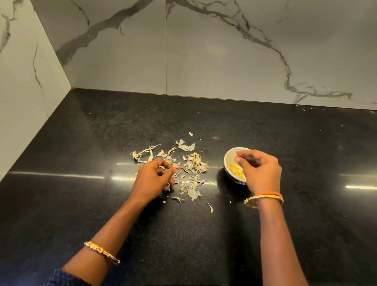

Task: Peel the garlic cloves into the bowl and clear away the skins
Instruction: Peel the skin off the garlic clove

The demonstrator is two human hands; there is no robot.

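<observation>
Two bare hands over a black speckled stone countertop (pixel 301 137). Left hand (pixel 152 181) sits at the near-left edge of a loose scatter of pale, papery garlic skins (pixel 192 166); fingers (pixel 168 167) curled narrow, tips drawn together down among the skins. Can't tell whether they pinch a skin or a clove, too small and blurred. Most skins lie just right of and beyond those fingertips, with a few stray flakes nearer the person.

Right hand (pixel 260 172) hovers over a small round white ceramic bowl (pixel 229 157), covering its right half. Fingers (pixel 243 157) curled, thumb and forefinger tips close together just above the bowl's opening. Whether anything is held between them can't be made out. Yellowish peeled garlic cloves (pixel 236 169) sit in the bowl bottom, directly below the right fingertips.

Bowl stands just right of the skin scatter, apart from it, well right of the left fingers.

Orange thread band plus thin gold bangle (pixel 267 197) on right wrist, gold bangle with pink stones (pixel 101 251) on left forearm, dark knit sleeve (pixel 68 282) below it. White grey-veined marble wall panels (pixel 216 52) behind and to the left of the counter.
</observation>
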